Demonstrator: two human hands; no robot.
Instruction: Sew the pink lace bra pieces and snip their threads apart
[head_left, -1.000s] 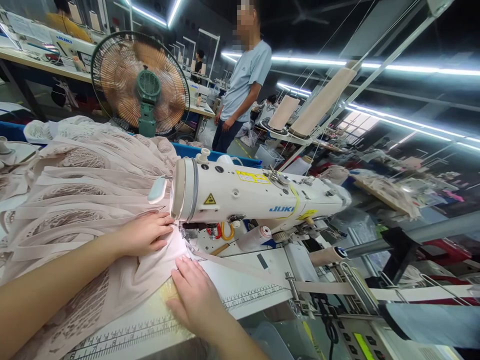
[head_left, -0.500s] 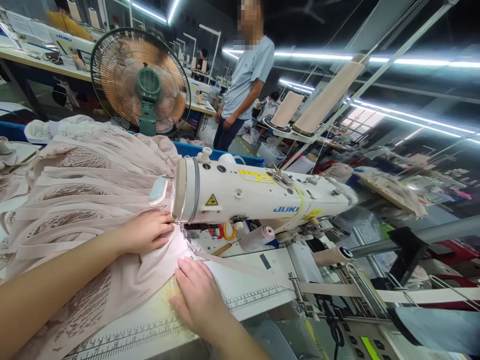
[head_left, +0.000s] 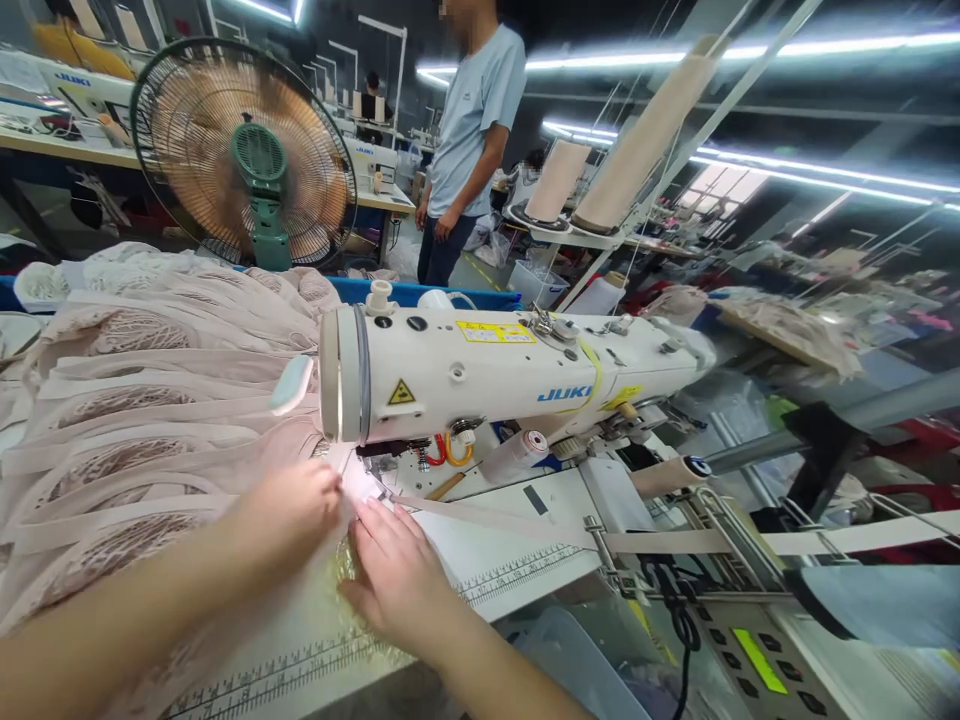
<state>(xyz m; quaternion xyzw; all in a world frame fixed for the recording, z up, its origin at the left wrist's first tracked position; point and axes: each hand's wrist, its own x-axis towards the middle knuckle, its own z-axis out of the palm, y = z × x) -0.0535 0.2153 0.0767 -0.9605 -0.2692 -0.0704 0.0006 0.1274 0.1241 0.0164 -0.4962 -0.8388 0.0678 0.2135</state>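
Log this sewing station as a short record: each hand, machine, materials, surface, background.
Left hand: blurred, fingers curled near the fabric; grip unclear
Right hand: laid flat, fingertips at the fabric
Machine: white JUKI sewing machine
Strip: beige strip, running from the right toward the fabric
Pile: beige garments with lace-like parts, left of the machine
Surface: white tabletop with ruler markings
Background: green fan; standing person in a light blue shirt

Strip lights (head_left: 615, 59), white, lit, overhead; window (head_left: 720, 188), bright, paned, background right; table (head_left: 45, 146), long, wood-toned edge, rear left; floor (head_left: 474, 268), grey, with yellow line marking.
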